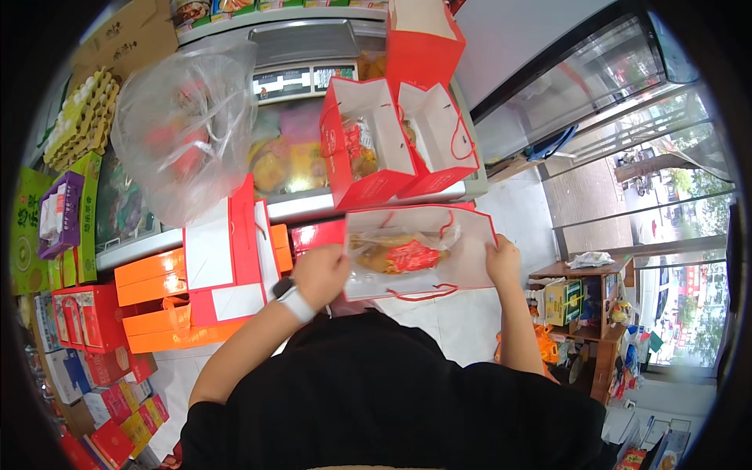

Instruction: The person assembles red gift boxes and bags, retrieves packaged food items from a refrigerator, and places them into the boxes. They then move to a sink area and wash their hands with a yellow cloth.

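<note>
A red paper gift bag with a white inside and red cord handles is held mouth-up before my body. My left hand grips its left end, and my right hand grips the right end. Inside lies a clear plastic food pack with a red label and brownish contents. Just beyond, on the glass-topped freezer, two more open gift bags stand side by side. The left standing bag holds a similar pack; the contents of the right standing bag are mostly hidden.
A large clear plastic bag with red things inside sits on the freezer, beside a weighing scale. Egg trays stand far left. Flat gift bags lie over orange boxes. A wooden shelf is at right, near glass doors.
</note>
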The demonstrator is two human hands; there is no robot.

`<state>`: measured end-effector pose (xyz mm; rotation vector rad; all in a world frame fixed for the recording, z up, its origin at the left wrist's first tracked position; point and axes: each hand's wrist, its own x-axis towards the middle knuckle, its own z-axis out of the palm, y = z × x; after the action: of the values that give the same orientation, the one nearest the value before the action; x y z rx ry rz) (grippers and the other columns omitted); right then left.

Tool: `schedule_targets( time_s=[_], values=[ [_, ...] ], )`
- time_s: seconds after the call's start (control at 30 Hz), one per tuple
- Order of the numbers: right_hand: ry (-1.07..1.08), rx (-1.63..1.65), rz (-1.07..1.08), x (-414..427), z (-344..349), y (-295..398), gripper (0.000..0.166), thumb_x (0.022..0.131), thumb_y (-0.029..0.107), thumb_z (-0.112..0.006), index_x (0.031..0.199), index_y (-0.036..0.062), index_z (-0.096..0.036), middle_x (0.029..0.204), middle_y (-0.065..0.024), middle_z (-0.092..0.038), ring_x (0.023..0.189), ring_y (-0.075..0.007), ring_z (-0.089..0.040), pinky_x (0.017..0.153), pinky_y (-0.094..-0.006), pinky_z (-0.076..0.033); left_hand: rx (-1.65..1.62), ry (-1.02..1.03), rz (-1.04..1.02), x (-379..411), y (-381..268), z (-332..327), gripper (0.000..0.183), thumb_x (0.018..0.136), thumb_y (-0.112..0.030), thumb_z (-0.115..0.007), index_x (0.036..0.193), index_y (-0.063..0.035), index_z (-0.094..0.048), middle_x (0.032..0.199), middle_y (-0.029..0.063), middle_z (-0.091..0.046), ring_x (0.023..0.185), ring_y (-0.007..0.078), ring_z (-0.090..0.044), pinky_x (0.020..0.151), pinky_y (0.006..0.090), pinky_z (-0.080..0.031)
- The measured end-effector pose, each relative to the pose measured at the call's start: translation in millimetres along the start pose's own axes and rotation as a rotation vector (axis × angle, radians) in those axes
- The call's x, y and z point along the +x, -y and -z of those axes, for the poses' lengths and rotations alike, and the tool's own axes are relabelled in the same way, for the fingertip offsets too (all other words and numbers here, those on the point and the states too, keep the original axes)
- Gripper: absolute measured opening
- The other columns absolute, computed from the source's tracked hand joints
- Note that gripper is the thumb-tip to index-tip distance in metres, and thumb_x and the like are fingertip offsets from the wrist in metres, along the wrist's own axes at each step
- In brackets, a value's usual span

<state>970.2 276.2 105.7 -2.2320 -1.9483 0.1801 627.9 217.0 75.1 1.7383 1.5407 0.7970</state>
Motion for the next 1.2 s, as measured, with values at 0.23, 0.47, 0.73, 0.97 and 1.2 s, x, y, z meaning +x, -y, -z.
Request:
schedule_targets(
  time_s=[0.23, 0.47, 0.73, 0.97, 1.2],
  values=[
    [-0.115, 0.201, 0.134, 91, -36, -83, 0.024, 0.077, 0.017, -0.053, 0.095, 0.0019, -0.055, 0.077, -0.0212, -0.059, 0.074, -0.037, -0.057, 0.065, -0.0441, -0.044, -0.217, 0.188, 0.107, 71, -19, -89, 0.018, 0.078, -0.017, -0.045, 0.073, -0.0006, -0.051, 0.067, 0.0196, -0.054, 0.066, 0.0373, -0.054, 0.061, 0.0444, -0.043],
    [0.123, 0.188, 0.228, 100, -95, -104, 0.049, 0.078, 0.011, -0.051, 0.121, -0.0026, -0.035, 0.115, -0.0246, -0.046, 0.106, -0.0375, -0.045, 0.09, -0.0383, -0.036, -0.218, -0.008, 0.156, 37, 45, -89, 0.014, 0.08, -0.017, -0.048, 0.085, -0.0057, -0.054, 0.079, 0.0143, -0.057, 0.074, 0.031, -0.056, 0.065, 0.037, -0.044],
    [-0.133, 0.407, 0.391, 107, -34, 15, 0.032, 0.075, 0.004, -0.05, 0.107, -0.0023, -0.05, 0.103, -0.0182, -0.054, 0.095, -0.0302, -0.052, 0.085, -0.0371, -0.039, 0.243, -0.964, 0.0, 7, 27, 120, 0.052, 0.062, 0.01, -0.036, 0.112, 0.0006, -0.047, 0.118, 0.0205, -0.045, 0.113, 0.0338, -0.041, 0.096, 0.0372, -0.03],
    [0.175, 0.738, 1.261, 82, 5, 302, 0.023, 0.074, -0.001, -0.05, 0.096, 0.0004, -0.056, 0.097, -0.0156, -0.057, 0.092, -0.0301, -0.054, 0.081, -0.0341, -0.043, 0.713, -0.711, -0.08, 101, 80, 233, 0.045, 0.072, -0.006, -0.038, 0.117, -0.0026, -0.045, 0.122, 0.0185, -0.043, 0.116, 0.0343, -0.037, 0.1, 0.043, -0.022],
    [0.136, 1.006, 1.186, 61, -47, 448, 0.015, 0.078, 0.005, -0.048, 0.09, -0.0006, -0.055, 0.086, -0.0155, -0.057, 0.08, -0.029, -0.055, 0.071, -0.0353, -0.043, 1.166, 0.161, 0.645, 44, 167, 255, 0.033, 0.081, -0.02, -0.034, 0.107, -0.0071, -0.051, 0.09, 0.0139, -0.062, 0.089, 0.0288, -0.057, 0.1, 0.0455, -0.017]
  ],
)
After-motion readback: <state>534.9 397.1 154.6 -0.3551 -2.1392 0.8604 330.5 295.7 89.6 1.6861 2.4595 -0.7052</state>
